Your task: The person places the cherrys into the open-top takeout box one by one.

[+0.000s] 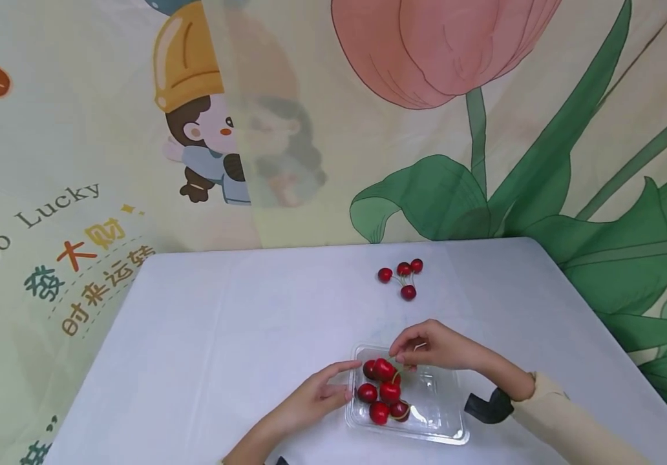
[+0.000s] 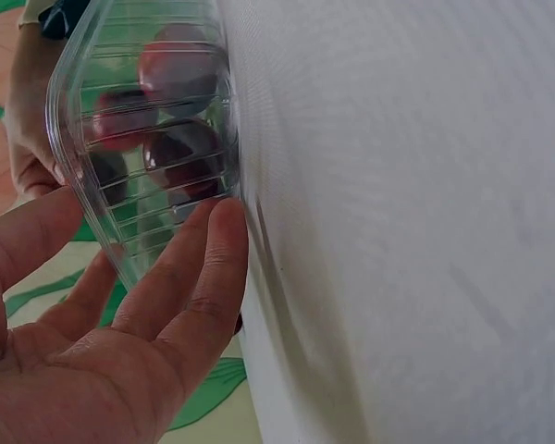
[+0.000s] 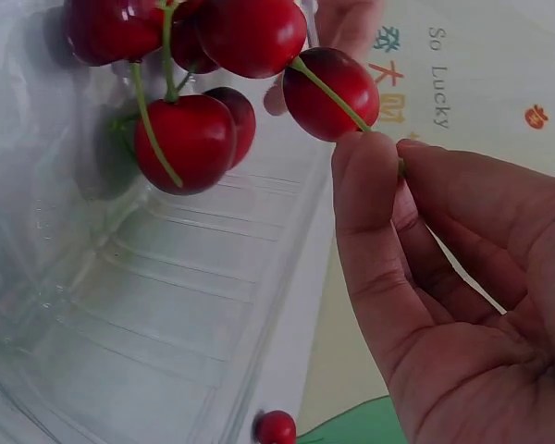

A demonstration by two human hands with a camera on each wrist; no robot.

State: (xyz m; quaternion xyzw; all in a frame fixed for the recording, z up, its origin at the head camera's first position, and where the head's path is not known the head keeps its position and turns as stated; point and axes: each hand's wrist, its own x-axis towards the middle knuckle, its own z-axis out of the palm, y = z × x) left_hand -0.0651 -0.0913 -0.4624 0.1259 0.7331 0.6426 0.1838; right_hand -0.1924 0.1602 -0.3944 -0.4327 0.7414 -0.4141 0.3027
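Observation:
A clear plastic box (image 1: 438, 416) lies on the table, with several red cherries (image 1: 390, 392) clustered in its left part. Over the box's far side, my right hand (image 1: 435, 347) pinches thin green cherry stems between thumb and forefinger. In the right wrist view the pinched stem (image 3: 331, 94) leads to the cherries (image 3: 254, 35) near the box wall. My left hand (image 1: 317, 399) is at the box's left side, fingers extended. Its fingertips (image 2: 227, 227) touch the ribbed side wall, and the thumb is by the rim in the left wrist view.
Farther back on the white table (image 1: 264, 310) lies a small bunch of cherries (image 1: 408, 292) with joined stems. A printed cloth (image 1: 304, 226) hangs behind the table. Black bands are on both wrists, one (image 1: 489, 407) plainly visible at the right.

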